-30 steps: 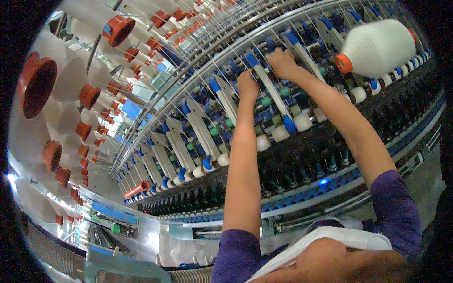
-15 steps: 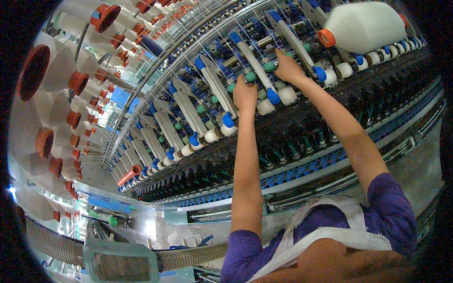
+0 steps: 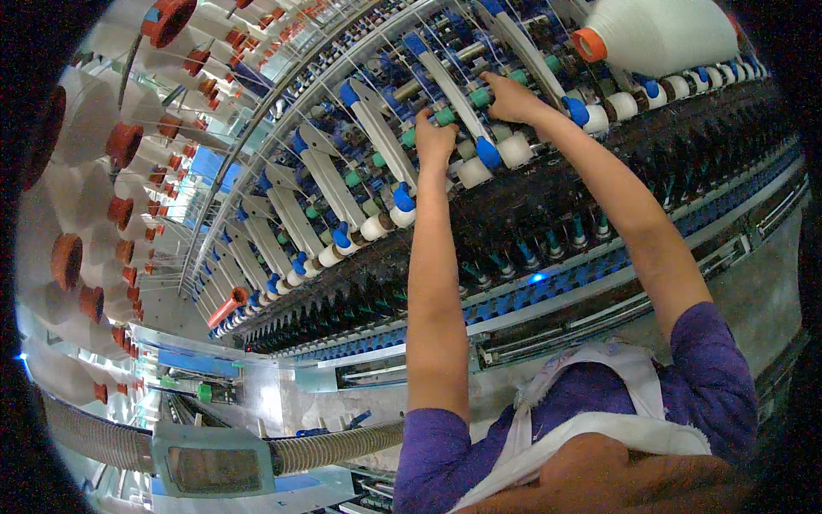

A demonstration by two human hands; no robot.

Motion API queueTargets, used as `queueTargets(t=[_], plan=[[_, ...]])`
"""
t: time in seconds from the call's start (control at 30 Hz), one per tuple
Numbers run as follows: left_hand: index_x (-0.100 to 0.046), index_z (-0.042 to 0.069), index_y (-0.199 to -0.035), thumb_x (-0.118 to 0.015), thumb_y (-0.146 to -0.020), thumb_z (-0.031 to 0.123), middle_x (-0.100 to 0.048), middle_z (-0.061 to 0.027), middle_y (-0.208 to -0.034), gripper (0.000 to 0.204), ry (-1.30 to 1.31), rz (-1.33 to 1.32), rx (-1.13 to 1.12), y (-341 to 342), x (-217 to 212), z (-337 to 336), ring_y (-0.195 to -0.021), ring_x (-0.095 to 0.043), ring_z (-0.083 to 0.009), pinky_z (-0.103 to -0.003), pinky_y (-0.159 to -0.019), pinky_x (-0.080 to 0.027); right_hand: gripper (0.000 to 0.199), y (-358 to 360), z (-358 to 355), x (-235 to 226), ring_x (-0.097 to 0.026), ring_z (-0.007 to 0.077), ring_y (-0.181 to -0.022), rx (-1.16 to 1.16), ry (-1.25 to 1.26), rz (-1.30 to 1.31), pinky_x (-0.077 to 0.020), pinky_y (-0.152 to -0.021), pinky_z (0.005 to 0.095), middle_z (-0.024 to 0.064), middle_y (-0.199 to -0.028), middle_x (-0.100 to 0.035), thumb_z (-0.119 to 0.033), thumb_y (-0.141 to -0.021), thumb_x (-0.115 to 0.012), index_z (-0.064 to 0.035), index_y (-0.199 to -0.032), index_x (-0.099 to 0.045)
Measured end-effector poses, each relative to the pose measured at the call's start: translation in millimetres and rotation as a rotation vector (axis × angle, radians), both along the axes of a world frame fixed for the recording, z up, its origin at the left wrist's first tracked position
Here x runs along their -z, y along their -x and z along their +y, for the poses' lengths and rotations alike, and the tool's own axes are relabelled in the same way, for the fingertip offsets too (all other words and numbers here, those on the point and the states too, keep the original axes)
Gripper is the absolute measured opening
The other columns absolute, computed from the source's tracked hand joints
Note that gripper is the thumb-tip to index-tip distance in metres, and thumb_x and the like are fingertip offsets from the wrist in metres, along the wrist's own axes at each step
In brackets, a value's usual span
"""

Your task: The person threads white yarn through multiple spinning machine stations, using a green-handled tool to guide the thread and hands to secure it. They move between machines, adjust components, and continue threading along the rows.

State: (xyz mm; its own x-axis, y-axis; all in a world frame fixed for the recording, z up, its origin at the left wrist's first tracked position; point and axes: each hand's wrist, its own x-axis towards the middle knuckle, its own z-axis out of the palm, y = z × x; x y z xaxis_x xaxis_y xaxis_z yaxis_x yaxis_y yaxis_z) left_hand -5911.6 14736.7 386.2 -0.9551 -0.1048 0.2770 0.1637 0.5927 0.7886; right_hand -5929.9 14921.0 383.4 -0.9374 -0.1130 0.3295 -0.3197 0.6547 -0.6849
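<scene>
Both my arms stretch over a spinning frame toward its row of green rollers (image 3: 443, 116). My left hand (image 3: 435, 144) is at the rollers, left of a pale metal pressure arm (image 3: 452, 94) with blue ends. Its index finger points up and its thumb stands apart from it. On the other side of that arm, my right hand (image 3: 516, 103) reaches in beside another green roller (image 3: 479, 98), index finger stretched out. I see nothing held in either hand, though fine yarn there would be too small to tell. White rollers (image 3: 473, 172) lie just below my hands.
A large white yarn cone (image 3: 659, 38) with an orange end rests on the frame at upper right. Dark spindles (image 3: 522, 253) line the lower side. Many white bobbins with red-brown ends (image 3: 124, 146) hang at left. A ribbed hose (image 3: 338, 450) crosses at lower left.
The whole view has shifted, so the machine and my hands appear slightly farther left and up. Both hands stay at the same green rollers. A small blue light now shows on the lower rail.
</scene>
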Motion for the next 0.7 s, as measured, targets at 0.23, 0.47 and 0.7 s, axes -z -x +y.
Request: queueTargets(t=[0.23, 0.47, 0.7], plan=[[-0.016, -0.002, -0.136, -0.065, -0.064, 0.008, -0.053, -0.0282, -0.111, 0.088, 0.253, -0.113, 0.107, 0, -5, -5, -0.102, -0.054, -0.0367, -0.039, -0.085, -0.046, 0.065, 7, -4, 12, -0.048, 0.0367, -0.111, -0.089, -0.119, 0.073, -0.0382, -0.096, 0.0387, 0.0265, -0.119, -0.049, -0.001, -0.067, -0.051, 0.0011, -0.130, -0.033], [-0.032, -0.003, -0.128, -0.071, -0.062, 0.016, -0.057, -0.0244, -0.106, 0.079, 0.126, -0.026, 0.038, -19, -11, -5, -0.100, -0.055, -0.0371, -0.039, -0.086, -0.045, 0.075, 11, 14, 22, -0.049, 0.0379, -0.109, -0.137, -0.118, 0.216, -0.0403, -0.092, 0.0397, 0.0256, -0.118, -0.050, -0.008, -0.068, -0.062, 0.0010, -0.133, -0.027], [-0.038, -0.001, -0.125, -0.073, -0.062, 0.011, -0.059, -0.0221, -0.103, 0.074, 0.064, 0.075, -0.149, -5, 4, 9, -0.096, -0.057, -0.0374, -0.043, -0.083, -0.046, 0.084, 47, -10, 37, -0.048, 0.0368, -0.110, 0.267, -0.171, 0.240, -0.0422, -0.090, 0.0423, 0.0231, -0.122, -0.046, -0.022, -0.065, -0.071, -0.0073, -0.135, -0.027]])
